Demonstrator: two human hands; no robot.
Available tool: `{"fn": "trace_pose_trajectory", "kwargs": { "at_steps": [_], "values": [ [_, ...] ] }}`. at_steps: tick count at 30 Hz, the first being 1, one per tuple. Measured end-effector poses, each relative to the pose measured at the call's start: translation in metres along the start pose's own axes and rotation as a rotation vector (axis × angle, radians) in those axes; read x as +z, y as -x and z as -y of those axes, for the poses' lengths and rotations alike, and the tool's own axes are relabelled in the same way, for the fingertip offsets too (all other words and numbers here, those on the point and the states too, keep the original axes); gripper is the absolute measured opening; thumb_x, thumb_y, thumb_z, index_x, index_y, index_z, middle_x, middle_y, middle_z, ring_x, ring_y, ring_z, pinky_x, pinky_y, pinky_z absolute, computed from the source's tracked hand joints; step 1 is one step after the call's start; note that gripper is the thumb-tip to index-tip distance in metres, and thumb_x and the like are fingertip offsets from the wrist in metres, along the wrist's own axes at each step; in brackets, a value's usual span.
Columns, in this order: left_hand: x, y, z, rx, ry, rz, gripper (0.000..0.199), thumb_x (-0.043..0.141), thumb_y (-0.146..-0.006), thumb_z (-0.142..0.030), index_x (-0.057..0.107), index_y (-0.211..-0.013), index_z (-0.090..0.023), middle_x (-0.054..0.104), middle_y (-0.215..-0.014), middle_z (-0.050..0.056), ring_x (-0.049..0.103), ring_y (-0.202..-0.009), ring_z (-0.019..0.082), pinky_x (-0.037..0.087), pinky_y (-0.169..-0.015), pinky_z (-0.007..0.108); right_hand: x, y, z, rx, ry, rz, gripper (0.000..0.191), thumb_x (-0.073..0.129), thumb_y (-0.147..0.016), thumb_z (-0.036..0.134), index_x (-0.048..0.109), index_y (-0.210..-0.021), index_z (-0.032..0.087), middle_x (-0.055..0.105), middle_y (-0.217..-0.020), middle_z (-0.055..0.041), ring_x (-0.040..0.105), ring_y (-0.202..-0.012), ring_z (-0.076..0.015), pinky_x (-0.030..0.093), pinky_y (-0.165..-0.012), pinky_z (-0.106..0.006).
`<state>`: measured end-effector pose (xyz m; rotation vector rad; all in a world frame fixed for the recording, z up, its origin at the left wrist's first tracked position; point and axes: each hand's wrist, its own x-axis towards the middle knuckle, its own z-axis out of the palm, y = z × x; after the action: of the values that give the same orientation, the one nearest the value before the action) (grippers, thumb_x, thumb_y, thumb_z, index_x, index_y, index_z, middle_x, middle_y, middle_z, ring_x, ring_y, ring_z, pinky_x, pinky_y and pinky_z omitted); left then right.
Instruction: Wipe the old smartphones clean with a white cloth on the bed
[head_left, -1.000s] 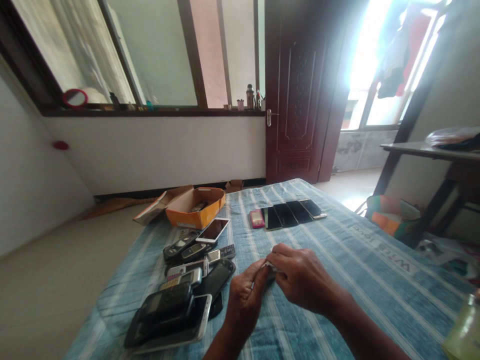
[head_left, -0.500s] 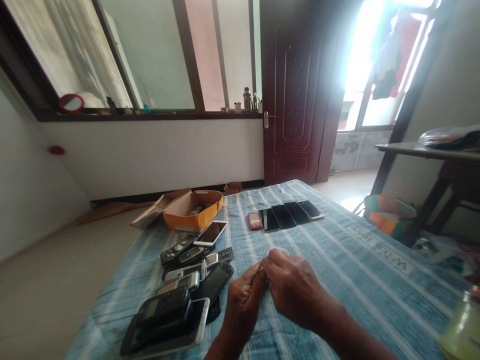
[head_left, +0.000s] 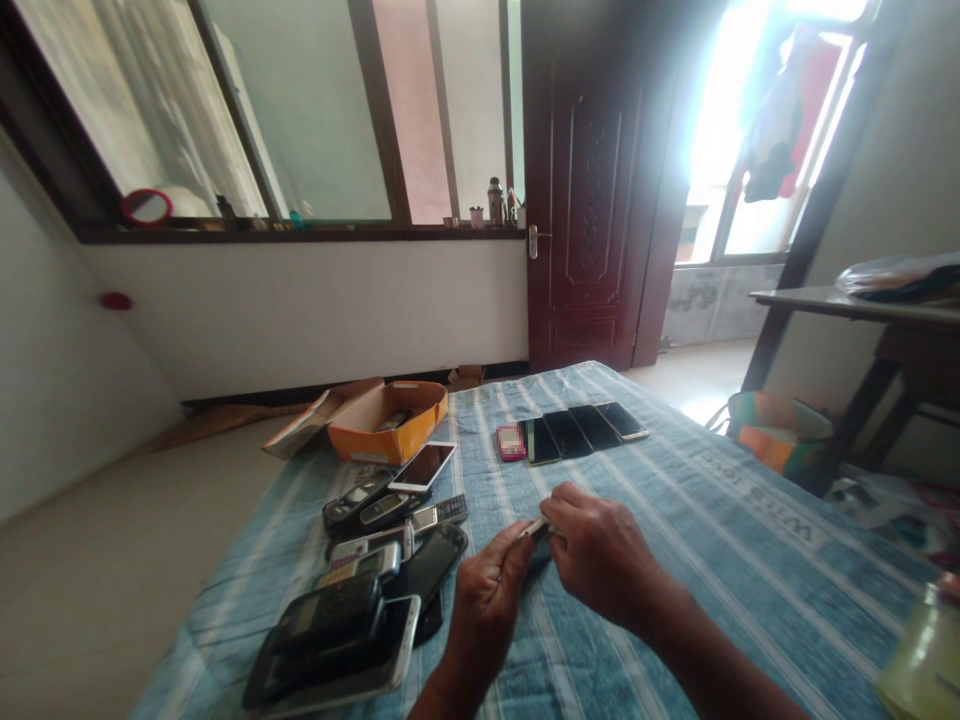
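My left hand grips one end of a thin, light-edged phone, seen nearly edge-on. The fingers of my right hand are closed round its other end and hide part of it. Left of my hands lies a pile of old phones, among them a black one and a white one. Beyond my hands, several dark phones lie side by side in a row, with a small pink device at its left end.
An open orange box stands at the far left of the striped cloth. At the lower right edge is a container of yellowish liquid. Behind it, a desk and bags stand on the right.
My right hand has shifted slightly right and up, and more of the phone's light edge now shows between my hands. The piles have not changed.
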<state>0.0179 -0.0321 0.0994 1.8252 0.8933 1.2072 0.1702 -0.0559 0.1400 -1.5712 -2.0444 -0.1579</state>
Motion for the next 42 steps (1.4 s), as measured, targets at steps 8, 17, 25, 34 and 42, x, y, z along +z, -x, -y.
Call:
{"fn": "trace_pose_trajectory", "kwargs": {
  "at_steps": [8,17,25,34,42],
  "values": [
    [0.003,-0.002,0.001,-0.024,0.031,-0.007,0.038,0.049,-0.091,-0.041,0.069,-0.11,-0.015,0.074,-0.095,0.006,0.068,-0.084,0.023,0.054,-0.076,0.026,0.01,0.006,0.016,-0.056,0.013,-0.008,0.016,0.047,-0.076,0.004,0.055,-0.074,0.018,0.057,-0.079,-0.003,0.048,-0.069,-0.0146,0.026,-0.06,-0.027],
    [0.003,0.0,0.001,-0.026,0.021,-0.01,0.037,0.049,-0.091,-0.041,0.069,-0.109,-0.015,0.074,-0.094,0.006,0.068,-0.084,0.022,0.054,-0.075,0.025,0.008,0.004,0.011,-0.03,-0.046,-0.023,0.016,0.046,-0.074,0.005,0.052,-0.07,0.019,0.055,-0.075,-0.0006,0.047,-0.064,-0.0124,0.025,-0.058,-0.027],
    [0.0,-0.001,0.002,-0.014,-0.035,0.011,0.035,0.048,-0.091,-0.037,0.068,-0.111,-0.017,0.073,-0.101,0.006,0.068,-0.091,0.023,0.053,-0.082,0.027,0.002,-0.001,-0.003,0.06,0.003,-0.017,0.016,0.048,-0.073,0.005,0.052,-0.067,0.019,0.056,-0.075,0.0003,0.044,-0.059,-0.0103,0.021,-0.057,-0.028],
    [0.002,-0.001,-0.002,-0.032,0.048,0.015,0.038,0.049,-0.091,-0.041,0.069,-0.11,-0.016,0.073,-0.093,0.005,0.068,-0.08,0.021,0.054,-0.072,0.024,0.016,0.006,0.015,-0.055,0.035,-0.059,0.017,0.046,-0.077,0.004,0.054,-0.072,0.018,0.055,-0.076,-0.0029,0.047,-0.067,-0.0149,0.027,-0.059,-0.028],
    [0.003,-0.001,-0.001,-0.045,0.049,0.012,0.04,0.048,-0.09,-0.045,0.069,-0.106,-0.014,0.071,-0.083,0.004,0.064,-0.072,0.019,0.051,-0.065,0.022,0.017,0.007,0.019,-0.077,-0.003,-0.047,0.017,0.045,-0.081,0.006,0.055,-0.074,0.017,0.055,-0.076,-0.003,0.046,-0.066,-0.0144,0.028,-0.059,-0.027]
  ]
}}
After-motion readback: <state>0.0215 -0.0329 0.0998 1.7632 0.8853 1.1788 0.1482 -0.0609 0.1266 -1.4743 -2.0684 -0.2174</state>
